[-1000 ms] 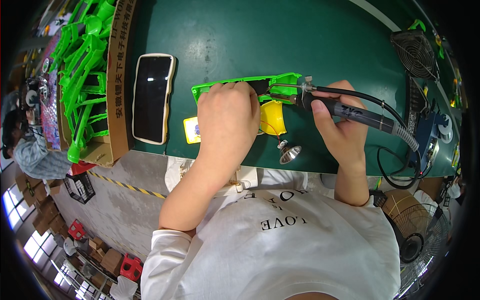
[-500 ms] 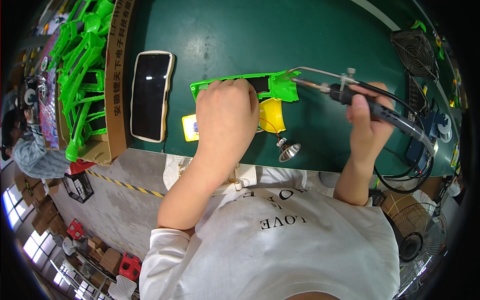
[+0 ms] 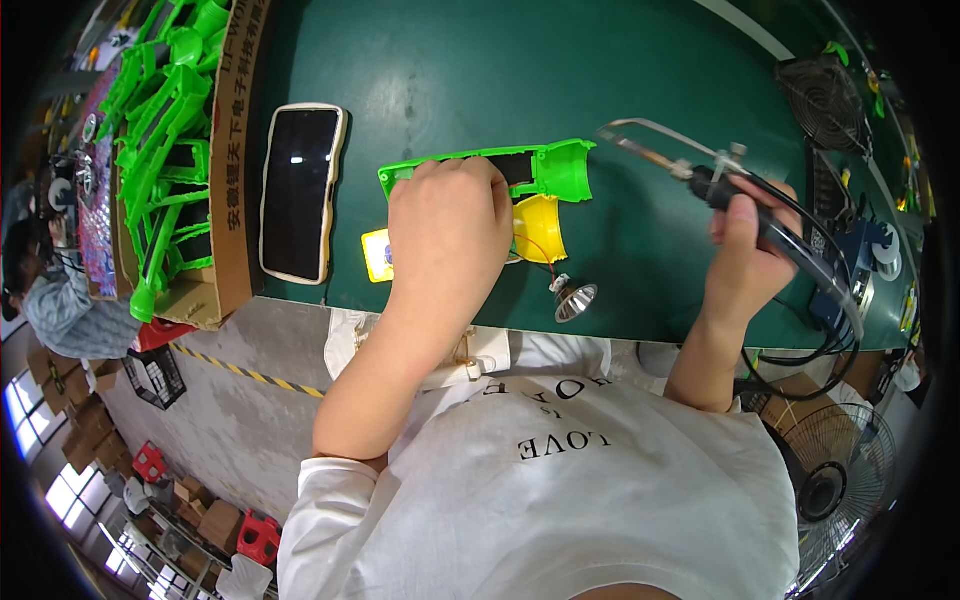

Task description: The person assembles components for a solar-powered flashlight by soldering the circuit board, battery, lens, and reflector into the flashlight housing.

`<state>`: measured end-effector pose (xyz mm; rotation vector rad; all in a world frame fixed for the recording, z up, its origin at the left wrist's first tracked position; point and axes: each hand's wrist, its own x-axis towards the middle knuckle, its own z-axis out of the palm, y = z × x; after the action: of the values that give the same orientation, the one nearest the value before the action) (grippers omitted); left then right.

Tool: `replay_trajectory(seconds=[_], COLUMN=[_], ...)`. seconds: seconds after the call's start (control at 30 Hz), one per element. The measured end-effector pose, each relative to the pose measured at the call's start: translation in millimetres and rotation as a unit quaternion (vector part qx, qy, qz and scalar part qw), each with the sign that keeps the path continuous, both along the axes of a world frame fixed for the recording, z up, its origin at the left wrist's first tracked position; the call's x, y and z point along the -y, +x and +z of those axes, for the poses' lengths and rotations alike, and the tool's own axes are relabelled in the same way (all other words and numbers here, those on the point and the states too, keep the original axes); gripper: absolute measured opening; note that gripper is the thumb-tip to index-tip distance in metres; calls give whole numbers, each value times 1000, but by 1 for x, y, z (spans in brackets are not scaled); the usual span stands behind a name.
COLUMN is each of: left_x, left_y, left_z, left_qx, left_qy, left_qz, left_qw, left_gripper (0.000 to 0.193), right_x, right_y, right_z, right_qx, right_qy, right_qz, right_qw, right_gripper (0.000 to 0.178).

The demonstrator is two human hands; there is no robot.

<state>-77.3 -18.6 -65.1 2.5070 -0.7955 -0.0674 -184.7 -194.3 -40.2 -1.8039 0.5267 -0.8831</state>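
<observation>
My left hand (image 3: 447, 215) is closed, knuckles up, over a green plastic housing half (image 3: 565, 172). Its fingertips, and whatever they pinch, are hidden beneath it. A yellow plastic shell (image 3: 540, 228) lies against the near side of the green part. Its yellow end (image 3: 377, 255) shows left of my wrist. Thin wires run from the yellow shell to a small silver reflector lamp (image 3: 575, 298) close to the table's front edge. Up and to the right, my right hand (image 3: 750, 245) grips a soldering iron (image 3: 745, 205) with a solder-feed tube; its tip is clear of the green part.
A phone (image 3: 303, 193) lies left of the work. Beyond it stands a cardboard box (image 3: 237, 160) piled with green housings (image 3: 165, 150). At the right are a small black fan (image 3: 825, 105), a blue device (image 3: 845, 265) and looping cables (image 3: 855, 330). A person (image 3: 75, 290) sits far left.
My right hand has drawn the soldering iron to the right, so its tip has left the right end of the green housing. My left hand stays almost where it was.
</observation>
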Motion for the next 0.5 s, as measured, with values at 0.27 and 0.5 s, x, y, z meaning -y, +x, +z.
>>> replay_trajectory(seconds=[0.27,0.5], left_x=[-1,0], left_y=[-2,-1], left_z=[1,1], left_qx=[-19,-14], left_qy=[5,0], left_qz=[1,-1], left_qw=[1000,1000], left_gripper=[4,4], right_x=[24,23], right_y=[6,7], right_z=[-6,-6], right_qx=[96,96], right_qy=[-16,-15], right_qz=[-90,-84], right_qw=[991,992], right_gripper=[16,17])
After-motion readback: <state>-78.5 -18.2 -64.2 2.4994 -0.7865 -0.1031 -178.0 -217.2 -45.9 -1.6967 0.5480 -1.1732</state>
